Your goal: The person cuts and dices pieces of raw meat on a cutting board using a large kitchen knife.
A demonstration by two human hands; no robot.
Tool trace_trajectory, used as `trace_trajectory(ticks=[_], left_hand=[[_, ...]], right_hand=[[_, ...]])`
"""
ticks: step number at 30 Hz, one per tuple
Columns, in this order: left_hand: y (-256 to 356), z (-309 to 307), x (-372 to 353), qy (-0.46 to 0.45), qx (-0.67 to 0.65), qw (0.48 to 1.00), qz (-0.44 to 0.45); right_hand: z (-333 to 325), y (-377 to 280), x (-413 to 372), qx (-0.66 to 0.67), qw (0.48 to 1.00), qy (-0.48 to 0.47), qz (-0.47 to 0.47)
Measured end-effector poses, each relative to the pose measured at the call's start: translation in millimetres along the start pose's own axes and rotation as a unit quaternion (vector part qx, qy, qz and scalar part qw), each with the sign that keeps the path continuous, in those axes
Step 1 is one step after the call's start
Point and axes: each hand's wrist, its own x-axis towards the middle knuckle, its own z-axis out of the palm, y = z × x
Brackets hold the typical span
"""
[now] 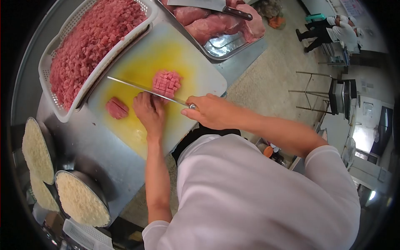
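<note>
In my right hand (208, 110) is the handle of a long knife (137, 86), its blade stretching left across the yellow-stained cutting board (200, 62). Beside the blade, my left hand (148, 112) has its fingers bent together at the near edge of the meat; what they press on is mostly hidden. Diced pink meat (166, 81) lies in a small block just beyond the blade. A small piece of meat with cut lines (117, 108) rests on the board left of my left hand.
A white basket (46, 79) heaped with diced meat stands at the upper left. Large meat pieces and a cleaver (200, 4) lie in a metal tray (227, 55) at the top. Bowls of pale grains (81, 200) stand lower left. People (339, 33) are at the far right.
</note>
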Motion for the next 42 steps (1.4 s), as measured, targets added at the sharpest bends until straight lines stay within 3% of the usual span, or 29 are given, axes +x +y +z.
trace_trajectory(ticks=[1, 5, 8, 11, 13, 17, 20, 22, 25, 28, 32, 35, 42], left_hand=[[0.0, 2.3, 0.7, -0.001, 0.044, 0.999, 0.024], [1.1, 1.0, -1.6, 0.013, 0.039, 0.998, 0.046], [2.2, -0.5, 2.7, 0.024, -0.042, 0.999, 0.024], [-2.2, -7.1, -4.3, -0.027, -0.058, 0.998, -0.029], [-6.5, -1.9, -2.8, -0.014, 0.018, 0.999, 0.034], [-7.0, -1.1, -2.3, 0.02, 0.007, 0.998, 0.057], [-6.0, -2.7, -0.6, -0.021, 0.003, 0.999, 0.042], [-3.7, -8.5, -5.4, -0.004, -0.043, 0.999, -0.01], [-9.9, -10.6, -6.4, -0.012, 0.025, 0.998, 0.054], [-5.5, -7.5, -4.7, 0.01, 0.041, 0.997, 0.058], [-4.9, -12.9, -2.2, -0.016, 0.013, 0.998, 0.052], [-6.2, -18.3, -8.8, -0.009, -0.026, 0.999, 0.039], [-11.1, -20.9, -8.9, -0.026, 0.018, 0.997, 0.075]], right_hand=[[8.8, 5.4, 5.1, 0.012, 0.998, 0.046, -0.031], [21.6, 8.4, 29.0, -0.013, 0.999, 0.05, -0.006], [-3.4, -8.8, 18.5, 0.019, 0.999, 0.048, -0.01], [-10.7, -31.1, -6.3, 0.018, 0.999, -0.022, 0.039], [4.4, -17.7, -2.2, 0.037, 0.998, 0.001, 0.042], [28.8, -4.7, 30.7, 0.025, 0.998, 0.049, 0.012], [12.9, -8.2, 27.3, 0.028, 0.997, 0.072, -0.014], [-8.9, -32.7, 6.5, 0.022, 0.998, -0.017, 0.049], [4.2, -29.2, -5.8, 0.042, 0.998, 0.006, 0.043], [33.9, -6.8, 24.9, 0.026, 0.998, 0.052, 0.004], [21.4, -8.1, 26.8, 0.042, 0.997, 0.065, -0.012], [8.8, -28.6, 1.5, 0.044, 0.998, -0.019, 0.048], [44.5, 2.3, 29.2, 0.062, 0.995, 0.071, -0.016]])
